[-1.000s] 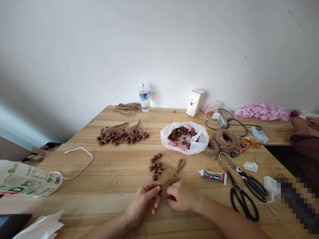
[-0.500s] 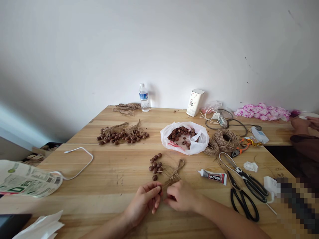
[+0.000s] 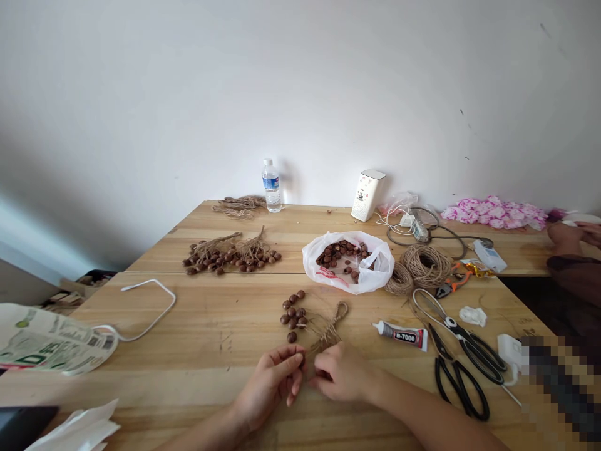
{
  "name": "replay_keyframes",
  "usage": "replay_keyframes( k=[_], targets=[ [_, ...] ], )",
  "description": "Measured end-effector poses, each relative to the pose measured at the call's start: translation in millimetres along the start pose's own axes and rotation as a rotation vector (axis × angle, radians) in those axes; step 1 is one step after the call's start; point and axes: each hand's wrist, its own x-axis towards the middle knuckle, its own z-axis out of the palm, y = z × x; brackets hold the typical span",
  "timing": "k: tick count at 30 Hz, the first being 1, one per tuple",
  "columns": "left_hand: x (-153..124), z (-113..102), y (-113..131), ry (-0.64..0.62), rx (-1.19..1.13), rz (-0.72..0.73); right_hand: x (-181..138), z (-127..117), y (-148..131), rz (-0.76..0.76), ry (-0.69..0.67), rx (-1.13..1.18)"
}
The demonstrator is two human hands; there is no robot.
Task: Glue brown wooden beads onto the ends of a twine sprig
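My left hand (image 3: 272,383) and my right hand (image 3: 342,371) meet at the near middle of the wooden table (image 3: 197,332), fingers pinched together. Between them lies the near end of a jute twine bundle (image 3: 328,326) with a loop at its far end. The left fingertips pinch a small dark nut at that end; the right fingers pinch the twine strands. Several loose brown nuts (image 3: 293,311) lie just beyond my hands. A white plastic bag of nuts (image 3: 348,258) sits farther back.
A B-7000 glue tube (image 3: 401,334), black scissors (image 3: 457,369) and twine coils (image 3: 419,265) lie to the right. Finished nut-and-twine bunches (image 3: 230,254), a water bottle (image 3: 271,185) and a white device (image 3: 367,194) stand farther back. Another person's hand (image 3: 570,235) rests at far right.
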Motion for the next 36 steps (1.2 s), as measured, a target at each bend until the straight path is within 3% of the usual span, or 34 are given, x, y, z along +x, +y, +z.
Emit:
replay_keyframes(
  k=[36],
  targets=[
    [-0.1,2.7,1.7,0.007,0.011,0.002,0.2,0.7,1.5,-0.004,0.004,0.009]
  ],
)
